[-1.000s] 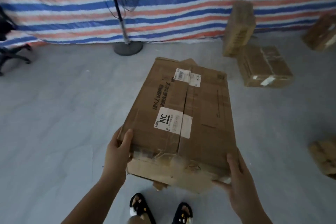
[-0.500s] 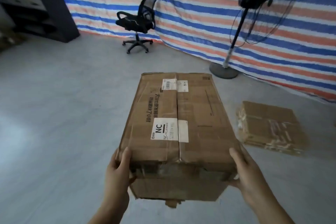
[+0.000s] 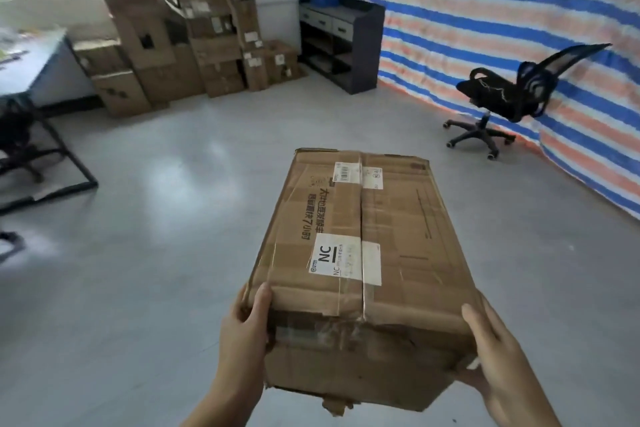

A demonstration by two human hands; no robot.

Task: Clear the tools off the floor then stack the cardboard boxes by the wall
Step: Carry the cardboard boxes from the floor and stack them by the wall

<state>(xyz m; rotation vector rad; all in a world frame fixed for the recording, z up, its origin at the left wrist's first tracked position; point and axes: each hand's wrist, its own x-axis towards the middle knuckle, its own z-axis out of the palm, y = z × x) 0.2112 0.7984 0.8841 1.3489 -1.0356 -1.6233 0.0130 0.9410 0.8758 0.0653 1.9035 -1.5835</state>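
Note:
I carry a long, worn cardboard box [image 3: 391, 229] with white labels and tape along its top seam, held level above the floor in front of me. My left hand [image 3: 244, 326] grips its near left corner, thumb on the top edge. My right hand [image 3: 498, 354] holds the near right corner, thumb up along the side and fingers under the box. Far ahead on the left, a tall stack of cardboard boxes [image 3: 173, 35] stands against the white wall below a window.
A dark shelf unit [image 3: 341, 42] stands in the corner right of the stack. A black office chair [image 3: 509, 97] sits by the striped tarp [image 3: 519, 3] on the right. A desk [image 3: 31, 55] with a black frame is at the left. Grey floor [image 3: 173, 218] lies between me and the stack.
The view has swung left: the fan and loose floor boxes have left the frame, and the stacked boxes, shelf and desk have come into sight. Both hands keep their hold on the box.

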